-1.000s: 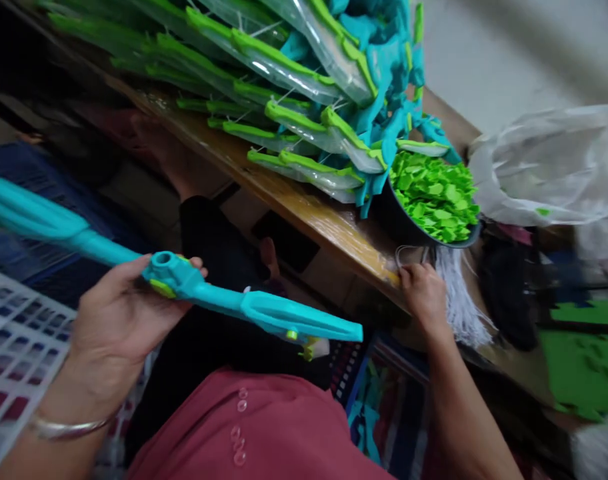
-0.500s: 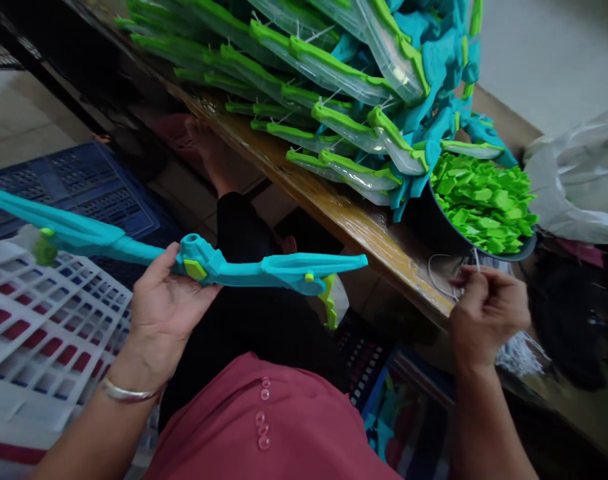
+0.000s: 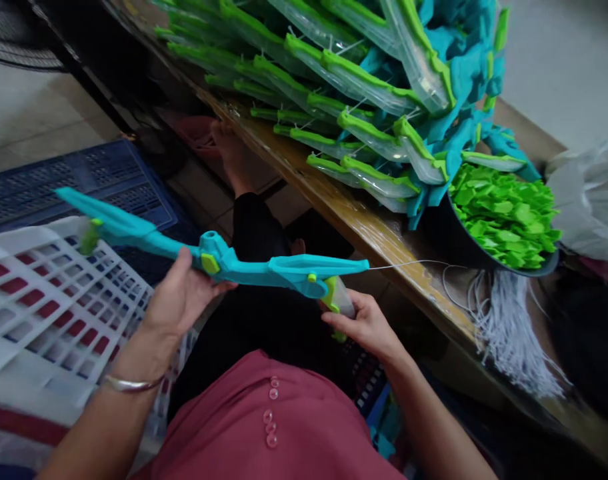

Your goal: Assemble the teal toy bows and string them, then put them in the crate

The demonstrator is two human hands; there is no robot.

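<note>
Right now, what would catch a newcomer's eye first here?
Probably the long turquoise piece, held near its middle by the left hand, with the right hand at its right end. Beyond it, a green-and-turquoise pile crowds the wooden table, beside a dark bowl of bright green bits.

Looks dim and muted overall, with a cool cast. Brightens most on the pale surface (image 3: 559, 73) at far right and, faintly, on the floor tiles (image 3: 24, 137) at far left. Glints off clear plastic (image 3: 419, 60), the wooden table edge (image 3: 379, 240) and the silver bangle (image 3: 134, 385). Sinks to near-black beneath the table and over the dark bundle (image 3: 591, 340) at right. Shows the turquoise piece (image 3: 244, 270) fairly crisp, but smears the green bit (image 3: 89, 238) at its left end. Stretches and softens toward the edges.
</note>
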